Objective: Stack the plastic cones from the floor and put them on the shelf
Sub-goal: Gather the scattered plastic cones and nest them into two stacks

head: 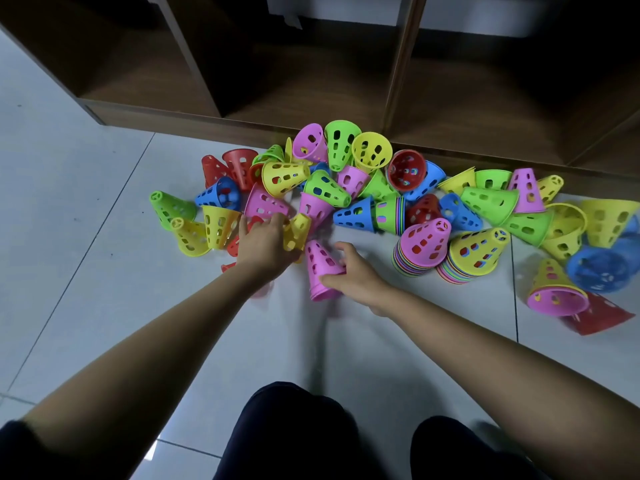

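- Both bare forearms reach from the near edge toward the far pile, with the hands close together but not touching
- Right hand (356,277) is clamped on a pink cone (322,268), thumb at its near rim and fingers curled over its far side
- That cone is tilted with its narrow tip pointing far, and extra rims show at its wide base
- Left hand (261,244) lies palm down on the near edge of the pile, fingers spread over pink and red cones
- Touching its thumb side is a small yellow cone (297,233), but blur hides whether the hand grips it
- Loose cones (337,143) in red, blue, green, yellow and pink lie jumbled on the pale tiled floor (104,237), along the foot of the brown shelf (301,98)
- 2 upright stacks stand right of the right hand, just beside each other: a pink-topped stack (420,247) and a yellow-topped stack (474,254)
- Knees (294,427) in dark trousers show at the near edge
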